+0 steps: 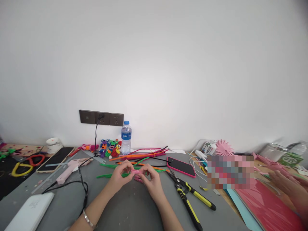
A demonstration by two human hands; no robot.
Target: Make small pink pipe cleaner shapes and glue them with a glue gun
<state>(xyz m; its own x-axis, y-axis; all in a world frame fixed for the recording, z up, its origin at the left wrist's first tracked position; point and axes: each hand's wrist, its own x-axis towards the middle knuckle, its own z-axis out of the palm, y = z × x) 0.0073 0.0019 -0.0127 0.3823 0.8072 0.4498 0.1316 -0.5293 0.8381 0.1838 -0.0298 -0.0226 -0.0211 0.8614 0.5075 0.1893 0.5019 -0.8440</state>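
Note:
Between the fingertips of my left hand (122, 175) and my right hand (151, 179) is a short pink pipe cleaner (136, 172). Both hands pinch it near the middle of the grey table. More pink fuzzy bits (139, 178) show just below it, partly covered by my right fingers. Green pipe cleaners (103, 176) lie beside and behind my left hand, partly hidden by it. Behind both hands rests a bundle of orange and pink pipe cleaners (144, 155). Right of my right hand, wire cutters (186, 192) with black and yellow handles lie with their handles apart.
A phone in a pink case (181, 166), a water bottle (126, 138) and small colourful figures (109, 148) sit behind. Leftward are a pink glue gun (68, 171), its black cord and a white box (30, 211). Another person's hand (286, 184) is over red sheets at right.

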